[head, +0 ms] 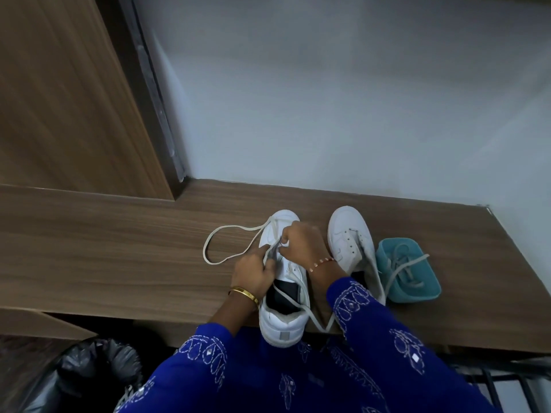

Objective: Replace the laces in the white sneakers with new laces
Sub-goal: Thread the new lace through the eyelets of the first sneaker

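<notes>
Two white sneakers stand on a wooden desk [119, 251]. The left sneaker [283, 320] has its heel over the desk's front edge. A white lace [226, 234] loops out to its left, and another stretch trails past its heel on the right. My left hand [253, 272] grips the tongue and lace by the eyelets, with one finger pointing along the lace. My right hand [301, 242] pinches the lace above the front eyelets. The right sneaker [351, 236] stands without a lace, its eyelets bare.
A teal tub [423, 290] with grey laces in it sits right of the sneakers. A wooden cabinet side [68, 93] rises at the left and a pale wall stands behind the desk. A bin lined with a black bag [89, 371] is below the desk's left front.
</notes>
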